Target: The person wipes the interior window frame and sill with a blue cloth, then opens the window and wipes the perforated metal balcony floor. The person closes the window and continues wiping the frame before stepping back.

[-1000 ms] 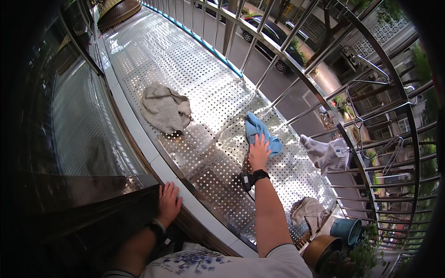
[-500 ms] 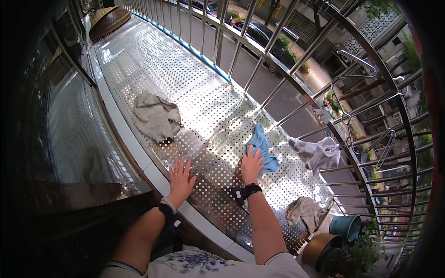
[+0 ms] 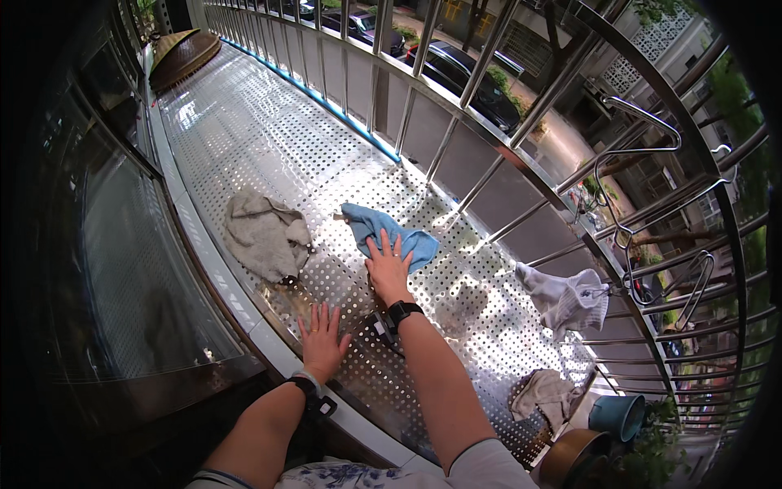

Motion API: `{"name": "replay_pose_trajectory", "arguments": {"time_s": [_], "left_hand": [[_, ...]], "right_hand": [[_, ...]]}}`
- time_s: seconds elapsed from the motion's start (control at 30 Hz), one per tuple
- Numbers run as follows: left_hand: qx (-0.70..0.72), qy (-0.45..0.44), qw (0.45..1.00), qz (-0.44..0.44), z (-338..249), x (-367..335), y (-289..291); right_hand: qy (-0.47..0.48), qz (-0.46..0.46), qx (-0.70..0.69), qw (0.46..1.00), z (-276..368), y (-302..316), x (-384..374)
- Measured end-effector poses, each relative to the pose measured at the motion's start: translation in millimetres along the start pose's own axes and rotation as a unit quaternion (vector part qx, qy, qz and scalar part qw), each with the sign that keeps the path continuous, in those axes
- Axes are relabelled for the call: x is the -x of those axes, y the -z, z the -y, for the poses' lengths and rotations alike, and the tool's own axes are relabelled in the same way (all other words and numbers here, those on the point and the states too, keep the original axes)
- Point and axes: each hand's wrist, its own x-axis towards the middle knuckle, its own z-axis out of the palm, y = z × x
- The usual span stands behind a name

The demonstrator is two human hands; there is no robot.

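Note:
Under the spread fingers of my right hand (image 3: 388, 266) lies a blue cloth (image 3: 383, 230), pressed onto the perforated metal sheet (image 3: 244, 122). My left hand (image 3: 324, 341) rests flat on the same sheet near its window-side edge, fingers apart, with nothing in it. Beyond my left hand a crumpled grey-beige cloth (image 3: 267, 232) lies on the sheet. A second beige rag (image 3: 547, 395) is bunched at the near right end. Wet, shiny patches show on the metal around the blue cloth.
Metal railing bars (image 3: 440, 147) curve along the far and right sides. Wire hangers (image 3: 623, 220) and a light grey sock-like cloth (image 3: 566, 297) hang there. A teal pot (image 3: 617, 416) and a brown pot (image 3: 574, 456) stand near right. A woven hat (image 3: 183, 59) sits at the far left end.
My right hand has slid the blue cloth leftward across the metal sheet. My left hand stays flat in nearly the same place. The whole view has shifted slightly.

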Motion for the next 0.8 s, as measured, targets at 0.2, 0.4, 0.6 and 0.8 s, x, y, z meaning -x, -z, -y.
{"name": "replay_pose_trajectory", "arguments": {"time_s": [0.2,0.4,0.6,0.8], "left_hand": [[-0.01,-0.006,1.0,-0.017,0.3,0.2,-2.4],[-0.029,-0.005,0.999,-0.017,0.3,0.6,-5.7],[-0.029,-0.001,1.0,-0.011,0.4,1.8,-7.3],[-0.04,-0.006,0.999,-0.015,1.9,0.4,-12.8]], "right_hand": [[-0.186,-0.072,0.031,0.979,-98.2,34.3,17.8],[-0.342,-0.07,0.094,0.932,-175.2,57.5,103.2],[-0.46,-0.075,0.093,0.88,-190.4,70.9,164.5],[-0.27,-0.041,0.032,0.961,-83.5,34.2,162.2]]}}
